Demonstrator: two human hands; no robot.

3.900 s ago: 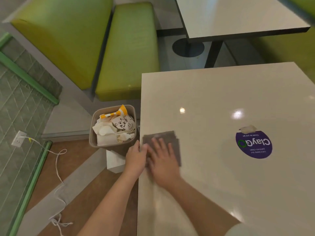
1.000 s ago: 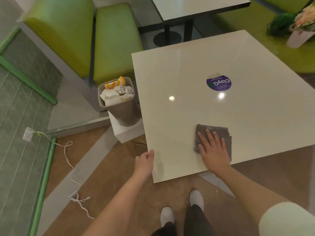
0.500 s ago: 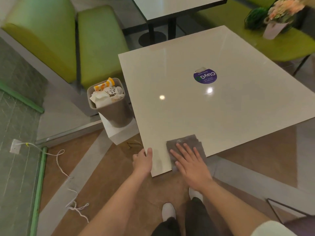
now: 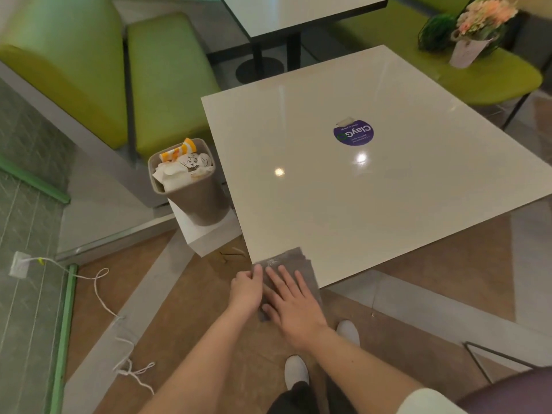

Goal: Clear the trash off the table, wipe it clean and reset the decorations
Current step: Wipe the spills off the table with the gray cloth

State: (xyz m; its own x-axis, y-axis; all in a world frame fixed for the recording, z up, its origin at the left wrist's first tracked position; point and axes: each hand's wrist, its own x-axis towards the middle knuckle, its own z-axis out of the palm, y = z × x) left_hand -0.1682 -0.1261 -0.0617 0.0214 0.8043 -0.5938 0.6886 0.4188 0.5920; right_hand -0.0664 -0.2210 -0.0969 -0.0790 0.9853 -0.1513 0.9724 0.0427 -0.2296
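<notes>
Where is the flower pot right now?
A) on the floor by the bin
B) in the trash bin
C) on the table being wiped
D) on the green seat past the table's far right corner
D: the flower pot stands on the green seat beyond the table, whose top carries only the purple sticker and the cloth.

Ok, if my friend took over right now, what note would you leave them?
Right hand: flat on the grey cloth, fingers straight, at the near corner of the table.
Left hand: at the cloth's left edge, fingers curled; whether it grips the cloth I cannot tell.
Cloth: partly hanging off the corner.
Done: no trash shows on the table; the bin beside it is full.
Left: finish wiping if needed, then bring back the flowers and green plant from the seat behind the table.
</notes>
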